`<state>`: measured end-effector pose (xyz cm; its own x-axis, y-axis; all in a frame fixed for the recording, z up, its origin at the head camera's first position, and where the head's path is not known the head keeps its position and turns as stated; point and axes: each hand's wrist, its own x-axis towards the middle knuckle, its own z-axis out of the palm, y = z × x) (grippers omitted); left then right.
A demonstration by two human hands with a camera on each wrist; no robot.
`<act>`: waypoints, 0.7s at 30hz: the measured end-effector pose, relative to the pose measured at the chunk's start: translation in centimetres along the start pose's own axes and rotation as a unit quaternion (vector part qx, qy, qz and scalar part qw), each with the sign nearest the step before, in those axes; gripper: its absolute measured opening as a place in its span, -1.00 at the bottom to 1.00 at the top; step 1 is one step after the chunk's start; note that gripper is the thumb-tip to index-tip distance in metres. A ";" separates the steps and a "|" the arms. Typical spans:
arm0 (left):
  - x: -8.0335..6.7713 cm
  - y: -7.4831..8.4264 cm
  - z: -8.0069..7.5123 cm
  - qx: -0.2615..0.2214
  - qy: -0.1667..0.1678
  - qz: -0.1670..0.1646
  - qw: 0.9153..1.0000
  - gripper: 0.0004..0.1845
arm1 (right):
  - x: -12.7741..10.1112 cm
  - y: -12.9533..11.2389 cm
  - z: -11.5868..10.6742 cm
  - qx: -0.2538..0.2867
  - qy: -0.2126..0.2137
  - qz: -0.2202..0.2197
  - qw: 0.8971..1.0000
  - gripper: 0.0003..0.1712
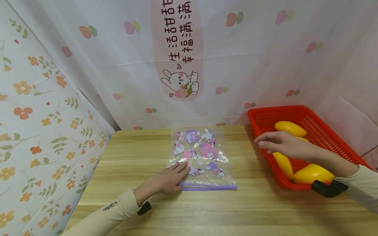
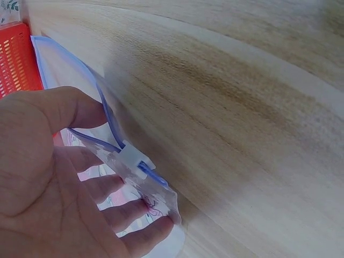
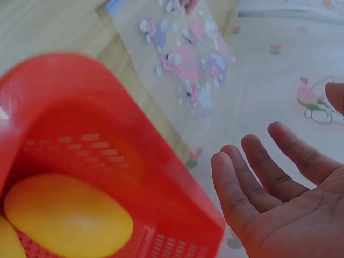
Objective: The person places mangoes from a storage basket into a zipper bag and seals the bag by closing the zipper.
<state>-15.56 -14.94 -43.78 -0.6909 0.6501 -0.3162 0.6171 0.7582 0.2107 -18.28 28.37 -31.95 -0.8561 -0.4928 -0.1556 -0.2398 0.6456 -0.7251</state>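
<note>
Nearest the head camera, the left hand (image 1: 166, 180) lies on the wooden desk (image 1: 251, 209), close to its front edge. Its fingers reach over the near left corner of a clear zip bag (image 1: 200, 157) printed with pink and purple cartoon figures. From above the fingers seem merely to lie flat on the plastic. The left wrist view shows more: the thumb is under the bag's blue zip strip (image 2: 110, 129) and the fingers (image 2: 134, 215) are beneath the plastic, so the hand pinches that corner and lifts it slightly off the desk, next to the white slider (image 2: 134, 161).

The bag lies flat in the middle of the desk, its zip edge toward the front and its far end near the back edge.

At the right edge of the desk is a red basket (image 1: 325, 131) holding yellow mangoes (image 1: 290, 128). The right hand (image 1: 283, 144) hovers over the basket's left rim with fingers spread and relaxed, holding nothing. The right wrist view confirms the empty palm and straight fingers (image 3: 252, 177), with one mango (image 3: 67, 215) in the basket below and to the side, apart from the hand.
</note>
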 end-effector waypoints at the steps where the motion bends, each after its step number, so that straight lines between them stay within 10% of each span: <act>1: 0.0 0.0 0.0 -0.001 0.000 0.001 1.000 -0.22 | -0.1 0.1 -0.2 -0.009 0.003 0.001 1.000 -0.55; 21: -0.1 -0.1 0.0 0.002 -0.002 -0.001 1.000 -0.21 | -0.4 2.7 -3.3 -0.160 0.063 -0.042 0.984 -0.67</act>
<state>-15.60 -15.10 -43.78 -0.6911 0.6482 -0.3196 0.6167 0.7595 0.2068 -20.07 32.20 -31.62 -0.8728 -0.4881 -0.0048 -0.4263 0.7670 -0.4795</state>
